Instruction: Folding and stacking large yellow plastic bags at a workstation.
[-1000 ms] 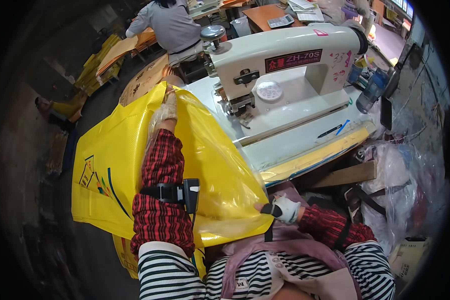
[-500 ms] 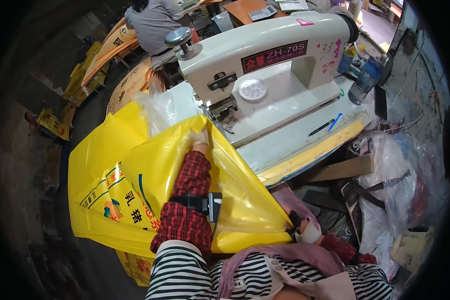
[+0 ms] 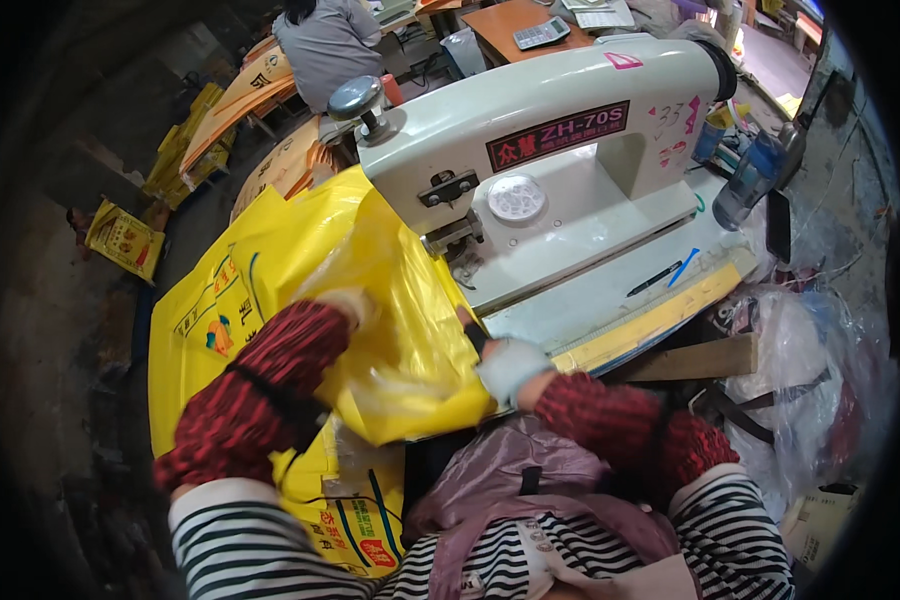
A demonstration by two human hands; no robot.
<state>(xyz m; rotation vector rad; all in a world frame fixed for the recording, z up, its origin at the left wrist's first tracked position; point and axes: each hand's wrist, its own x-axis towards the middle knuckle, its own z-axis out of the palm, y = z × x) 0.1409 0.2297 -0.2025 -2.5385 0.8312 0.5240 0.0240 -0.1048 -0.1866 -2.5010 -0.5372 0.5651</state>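
Note:
A large yellow woven plastic sack (image 3: 410, 300) with printed panels lies across the left of the sewing machine table, its upper edge against the machine's needle end. My left hand (image 3: 352, 303) is on the sack's upper side, smeared by motion, so its fingers do not read clearly. My right hand (image 3: 513, 370), in a pale glove with dark finger covers, is closed on the sack's right edge beside the table's front. The white industrial sewing machine (image 3: 540, 100) stands just beyond both hands. Part of another yellow sack (image 3: 345, 500) shows below my left forearm.
On the table lie a black pen (image 3: 654, 279) and a blue tool (image 3: 684, 266). A water bottle (image 3: 750, 185) and a phone (image 3: 778, 226) are at the right. Clear plastic bags (image 3: 780, 350) pile beside the table. Another person (image 3: 328, 55) sits at the back left.
My right hand has come up from the lower right to the table's front edge with the sack edge. My left hand has moved down and left. The sack now reaches the machine's needle end.

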